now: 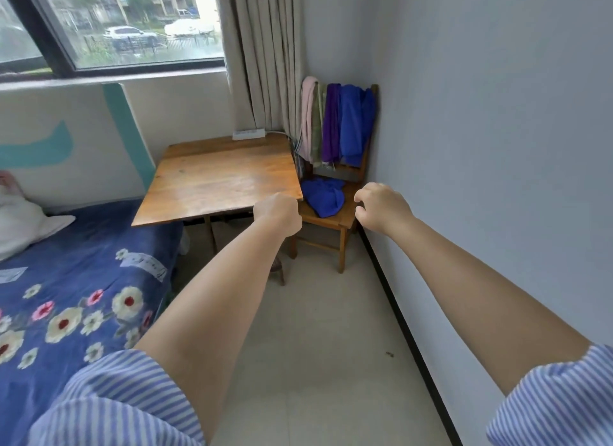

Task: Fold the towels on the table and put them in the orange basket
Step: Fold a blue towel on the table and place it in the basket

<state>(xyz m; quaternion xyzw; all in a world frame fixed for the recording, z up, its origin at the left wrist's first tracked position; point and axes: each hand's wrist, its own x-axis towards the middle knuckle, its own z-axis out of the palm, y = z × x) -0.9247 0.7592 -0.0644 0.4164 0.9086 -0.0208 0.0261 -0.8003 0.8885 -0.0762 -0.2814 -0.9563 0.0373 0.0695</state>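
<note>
A bare wooden table (219, 180) stands in the corner under the window. Beside it a wooden chair (345, 220) carries several towels over its back: pink (308, 120), olive (317, 127), purple (331, 123) and blue (355, 123). A crumpled blue towel (323, 196) lies on the chair seat. My left hand (278, 215) hangs in the air at the table's near right corner, fingers curled, holding nothing. My right hand (381, 208) hovers to the right of the chair seat, fingers loosely curled and empty. No orange basket is in view.
A bed with a blue floral cover (83, 296) and a white pillow (23, 223) lies to the left. A grey wall (497, 147) runs along the right. A white power strip (248, 133) sits at the table's far edge. Pale tiled floor (315, 346) stretches below my arms.
</note>
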